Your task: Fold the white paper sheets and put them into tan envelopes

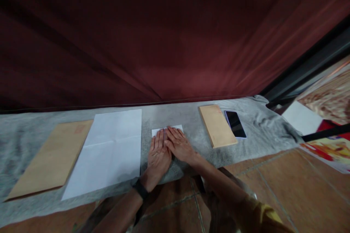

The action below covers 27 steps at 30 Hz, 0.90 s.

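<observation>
A small piece of white folded paper [178,127] lies on the grey cloth, mostly covered by both palms. My left hand [159,153] rests flat on it, fingers stretched forward, a dark band around the wrist. Beside it, touching at the fingers, my right hand [180,145] also lies flat on the paper and slants in from the right. Only the paper's far edge and corners show. To the left lies a larger white sheet [112,149] with crease lines across it.
Large brown envelopes [51,156] lie at the far left, partly under the white sheet. Smaller brown envelopes [218,125] and a phone [235,123] are on the right. A dark red curtain [175,43] hangs behind the grey cloth [259,127]. Tiled floor [295,174] shows in front.
</observation>
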Available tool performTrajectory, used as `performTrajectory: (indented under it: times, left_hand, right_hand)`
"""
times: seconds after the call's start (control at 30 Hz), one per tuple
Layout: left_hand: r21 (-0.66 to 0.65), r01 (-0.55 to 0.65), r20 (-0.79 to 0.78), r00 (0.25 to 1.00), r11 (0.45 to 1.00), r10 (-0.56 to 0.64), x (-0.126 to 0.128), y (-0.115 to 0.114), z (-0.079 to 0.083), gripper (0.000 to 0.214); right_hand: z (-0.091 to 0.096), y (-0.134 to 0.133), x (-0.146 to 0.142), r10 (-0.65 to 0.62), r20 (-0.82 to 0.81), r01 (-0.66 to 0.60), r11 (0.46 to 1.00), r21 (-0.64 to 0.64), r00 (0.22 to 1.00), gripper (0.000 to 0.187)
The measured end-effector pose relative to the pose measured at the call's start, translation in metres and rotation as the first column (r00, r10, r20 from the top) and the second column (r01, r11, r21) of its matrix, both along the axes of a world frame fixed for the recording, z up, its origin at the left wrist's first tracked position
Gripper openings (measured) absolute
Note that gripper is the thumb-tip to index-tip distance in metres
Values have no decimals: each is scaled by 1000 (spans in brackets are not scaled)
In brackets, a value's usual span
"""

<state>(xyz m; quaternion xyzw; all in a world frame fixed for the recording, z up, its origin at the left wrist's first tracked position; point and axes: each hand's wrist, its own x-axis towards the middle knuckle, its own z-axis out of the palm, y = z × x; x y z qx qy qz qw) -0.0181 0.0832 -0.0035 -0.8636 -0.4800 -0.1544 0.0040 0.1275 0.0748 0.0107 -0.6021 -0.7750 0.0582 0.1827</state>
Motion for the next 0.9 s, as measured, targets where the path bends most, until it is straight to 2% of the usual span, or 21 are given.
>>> performTrajectory:
  times: [0.27,0.4,0.67,0.9]
  left_hand:
    - [28,-83,81,993,996,80,-8,11,1,64]
    - [30,-98,94,991,995,94,-14,15,-2,71]
    - [64,-95,97,991,993,89,-16,18,-6,75]
    - [69,-95,60,994,993,91,-18,21,-3,78]
  right_hand:
    - [-11,-3,20,-121,118,110,990,91,986,59]
    - [-11,-5,23,-159,129,151,986,68,979,63]
    - [-10,-13,24,-318,91,318,948,25,944,65]
    - [-5,-15,29,-322,119,327,945,-27,939,66]
